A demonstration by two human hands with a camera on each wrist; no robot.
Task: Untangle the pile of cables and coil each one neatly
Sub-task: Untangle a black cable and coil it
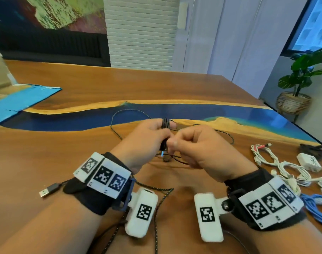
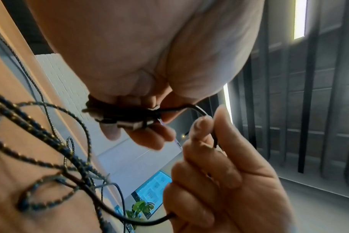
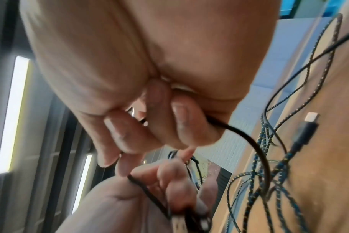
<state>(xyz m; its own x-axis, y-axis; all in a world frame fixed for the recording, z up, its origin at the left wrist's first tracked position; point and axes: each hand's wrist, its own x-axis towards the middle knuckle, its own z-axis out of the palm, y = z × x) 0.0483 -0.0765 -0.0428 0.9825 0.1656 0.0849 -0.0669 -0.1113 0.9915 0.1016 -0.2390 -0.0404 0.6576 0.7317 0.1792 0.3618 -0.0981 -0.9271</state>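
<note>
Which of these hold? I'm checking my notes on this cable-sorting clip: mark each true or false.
1. The left hand grips a coiled black cable bundle. True.
2. The right hand rests flat on the table. False: its fingers pinch a black cable strand.
3. White cables lie on the right of the table. True.
4. A USB plug lies beside the potted plant. False: it lies on the table near the left wrist.
5. The braided cable is neatly coiled. False: it sprawls loose.
</note>
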